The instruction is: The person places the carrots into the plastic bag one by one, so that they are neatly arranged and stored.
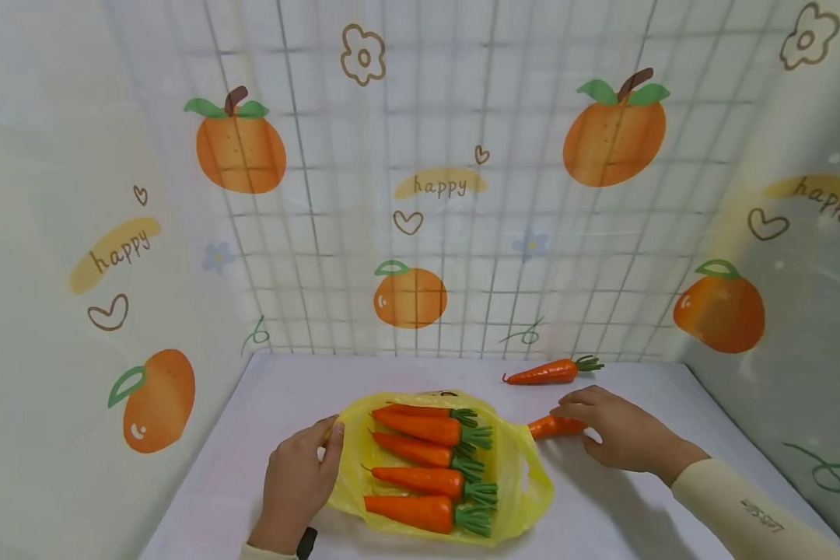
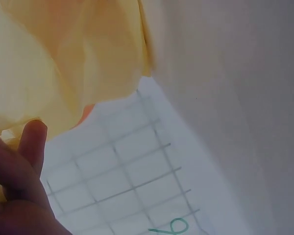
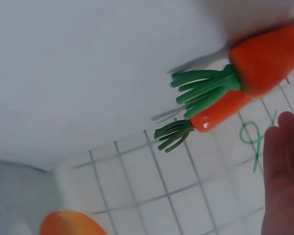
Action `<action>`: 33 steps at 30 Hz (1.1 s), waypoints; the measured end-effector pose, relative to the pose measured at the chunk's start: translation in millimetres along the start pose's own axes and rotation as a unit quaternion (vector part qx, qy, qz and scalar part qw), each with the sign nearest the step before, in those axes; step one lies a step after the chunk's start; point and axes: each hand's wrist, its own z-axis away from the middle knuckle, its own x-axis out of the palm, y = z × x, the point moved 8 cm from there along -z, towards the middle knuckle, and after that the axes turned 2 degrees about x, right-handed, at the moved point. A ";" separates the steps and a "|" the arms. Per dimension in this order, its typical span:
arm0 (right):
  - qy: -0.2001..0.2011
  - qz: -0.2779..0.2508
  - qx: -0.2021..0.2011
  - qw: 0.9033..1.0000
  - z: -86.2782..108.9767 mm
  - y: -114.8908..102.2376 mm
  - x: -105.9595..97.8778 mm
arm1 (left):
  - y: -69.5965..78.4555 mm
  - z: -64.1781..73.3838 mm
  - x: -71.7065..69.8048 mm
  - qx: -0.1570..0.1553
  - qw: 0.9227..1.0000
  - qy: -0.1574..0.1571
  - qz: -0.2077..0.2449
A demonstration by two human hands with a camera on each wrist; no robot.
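A yellow plastic bag [image 1: 540, 498] lies with its mouth spread, several orange toy carrots [image 1: 409, 513] with green tops inside. My left hand [image 1: 297, 474] pinches the bag's left edge, thumb on the near side; the left wrist view shows its fingers against the yellow plastic [image 2: 98, 54]. To the right of the bag, my right hand [image 1: 619, 428] reaches over a single carrot [image 1: 547, 426], hiding its top in the head view. In the right wrist view that carrot [image 3: 264, 63] shows its green top, and the fingers [image 3: 277, 161] stand fairly straight beside it, seemingly apart.
Farther back on the white table [image 1: 287, 381] lies another carrot [image 1: 546, 372], its tip pointing left. Behind the table rises a gridded backdrop [image 1: 455, 303] with fruit prints, and pale side panels [image 1: 49, 435] stand left and right.
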 end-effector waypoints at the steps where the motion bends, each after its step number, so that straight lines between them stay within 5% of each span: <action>1: -0.006 0.004 -0.009 1.000 -1.5 1.2 1.7 | 0.1 0.7 0.6 -0.002 1.000 -0.002 0.000; 12: -0.088 0.069 -0.062 0.992 -10.9 5.8 28.2 | 1.9 0.8 3.1 -0.002 1.000 -0.006 -0.001; 33: -0.104 0.099 -0.063 0.988 -24.8 -6.6 29.3 | -5.8 -0.8 3.5 -0.008 1.000 0.006 -0.002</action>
